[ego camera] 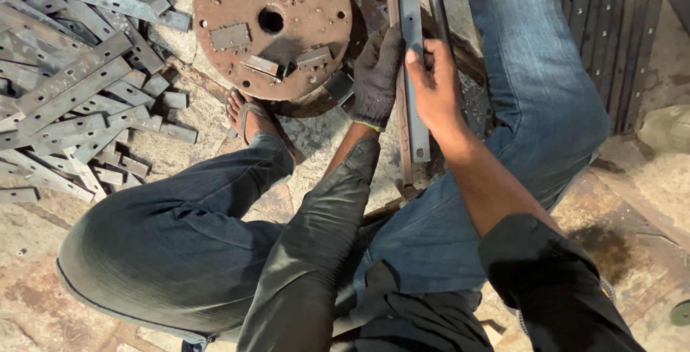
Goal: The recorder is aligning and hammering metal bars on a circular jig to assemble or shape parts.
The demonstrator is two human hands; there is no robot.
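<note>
We get one head view only, looking steeply down from close above our lap. It faces the workshop floor (43,302) ahead.

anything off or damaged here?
Only the left hand wears a glove; the right hand is bare on the flat steel bar. The round plate is heavily rusted. Metal strips lie in a loose heap.

Two hands work at twelve o'clock: the left hand (376,77) wears one dark glove, the right hand (433,88) is bare. One rusty round disc (271,27) lies at eleven o'clock, carrying four small plates. One sandalled foot (249,114) shows. The flat steel strips (68,93) piled at nine o'clock are too many to count.
</note>
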